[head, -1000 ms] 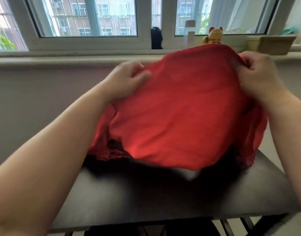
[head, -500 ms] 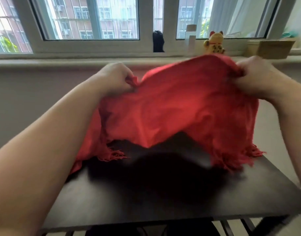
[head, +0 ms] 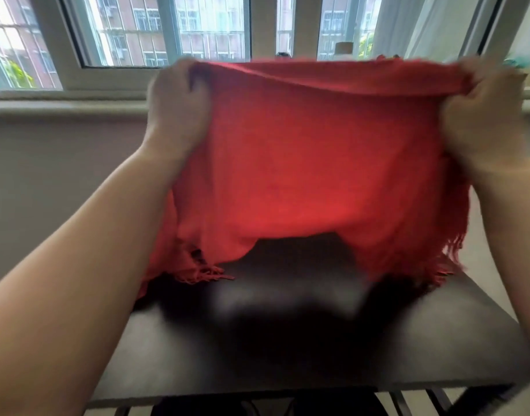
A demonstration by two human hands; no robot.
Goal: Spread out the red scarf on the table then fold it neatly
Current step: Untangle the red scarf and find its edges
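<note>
The red scarf (head: 317, 163) hangs in the air in front of me, stretched between both hands above the dark table (head: 287, 355). My left hand (head: 176, 112) grips its upper left edge, and my right hand (head: 485, 115) grips the upper right edge. The cloth drapes down in a wide sheet. Its fringed ends reach the tabletop at the lower left and trail at the lower right. The scarf's far side is hidden from me.
A window sill (head: 62, 103) and grey wall run behind the table, with windows above. A pale bottle (head: 343, 49) shows over the scarf's top edge. Chair or table legs (head: 401, 403) show under the table's near edge.
Both hands have risen and moved apart, pulling the scarf's top edge taut and higher. The cloth now hangs flatter and wider, hiding the figurine on the sill.
</note>
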